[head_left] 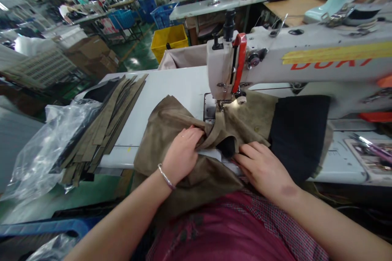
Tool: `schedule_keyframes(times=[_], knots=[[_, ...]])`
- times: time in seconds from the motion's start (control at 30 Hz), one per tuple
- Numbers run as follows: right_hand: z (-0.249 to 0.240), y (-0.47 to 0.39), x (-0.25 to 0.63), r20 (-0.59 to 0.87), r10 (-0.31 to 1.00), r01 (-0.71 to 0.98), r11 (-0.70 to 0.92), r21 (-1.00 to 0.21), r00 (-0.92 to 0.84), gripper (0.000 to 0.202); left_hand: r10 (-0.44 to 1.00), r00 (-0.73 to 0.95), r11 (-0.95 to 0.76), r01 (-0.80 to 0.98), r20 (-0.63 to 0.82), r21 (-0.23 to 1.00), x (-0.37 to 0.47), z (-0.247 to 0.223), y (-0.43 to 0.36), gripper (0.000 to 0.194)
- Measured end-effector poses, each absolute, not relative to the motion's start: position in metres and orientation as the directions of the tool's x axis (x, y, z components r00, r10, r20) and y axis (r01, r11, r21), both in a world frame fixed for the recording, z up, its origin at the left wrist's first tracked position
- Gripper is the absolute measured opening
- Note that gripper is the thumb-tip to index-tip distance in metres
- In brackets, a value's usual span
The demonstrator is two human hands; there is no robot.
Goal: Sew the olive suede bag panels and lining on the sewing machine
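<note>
Olive-brown fabric (171, 120) lies bunched on the machine bed, one part of it under the needle area of a white sewing machine (226, 73). My left hand (183, 153), with a bangle at the wrist, has its fingers curled over a fold of this fabric, left of the presser foot. To the right, my right hand (265, 167) grips the fabric's near edge, its fingertips partly hidden in the folds. A black panel (300, 134) joins the olive cloth beyond that hand. Some of the fabric hangs over the table's front edge towards my lap.
Long olive fabric strips (107, 126) are stacked at the table's left, beside clear plastic wrapping (58, 142). A yellow crate (170, 43) stands behind the table. Tools, blurred, lie in a tray (372, 155) at right. Other sewing tables fill the background.
</note>
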State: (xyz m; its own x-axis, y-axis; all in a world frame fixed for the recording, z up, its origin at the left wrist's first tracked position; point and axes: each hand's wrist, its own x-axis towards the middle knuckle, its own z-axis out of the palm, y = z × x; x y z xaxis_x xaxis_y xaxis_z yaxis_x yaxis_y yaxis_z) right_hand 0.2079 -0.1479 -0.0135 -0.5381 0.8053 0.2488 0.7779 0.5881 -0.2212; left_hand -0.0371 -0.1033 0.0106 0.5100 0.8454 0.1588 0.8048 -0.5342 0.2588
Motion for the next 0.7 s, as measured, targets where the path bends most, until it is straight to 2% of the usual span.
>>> schedule_keyframes(times=[0.07,0.13,0.23,0.33,0.47,0.53,0.63,0.7], knots=[[-0.018,-0.149,0.213,0.262,0.787,0.755,0.613,-0.231,-0.559,0.018,0.702,0.702,-0.709,0.673,0.117,0.211,-0.061,0.02,-0.087,0.051],[-0.021,-0.149,0.214,0.265,0.776,0.745,0.627,-0.227,-0.573,0.025,0.56,0.825,-0.824,0.545,0.075,0.156,-0.08,0.027,-0.075,0.044],[-0.021,-0.15,0.213,0.267,0.773,0.742,0.631,-0.226,-0.576,0.035,0.501,0.863,-0.861,0.488,0.07,0.144,-0.09,0.031,-0.066,0.037],[-0.018,-0.151,0.212,0.268,0.786,0.743,0.616,-0.261,-0.557,0.034,0.56,0.822,-0.807,0.513,0.102,0.291,-0.084,0.029,-0.063,0.037],[-0.01,-0.151,0.207,0.202,0.814,0.766,0.581,-0.276,-0.545,0.042,0.657,0.746,-0.63,0.465,0.108,0.623,-0.072,0.021,-0.058,0.074],[-0.007,-0.15,0.204,0.166,0.81,0.777,0.587,-0.229,-0.563,0.046,0.736,0.668,-0.538,0.478,0.111,0.695,-0.067,0.018,-0.056,0.071],[-0.006,-0.149,0.201,0.148,0.786,0.767,0.618,-0.172,-0.6,0.039,0.783,0.546,-0.595,0.516,0.298,0.616,-0.056,0.017,-0.057,0.03],[-0.007,-0.148,0.201,0.144,0.777,0.758,0.629,-0.171,-0.613,0.031,0.686,0.586,-0.725,0.5,0.431,0.474,-0.047,0.02,-0.059,0.026]])
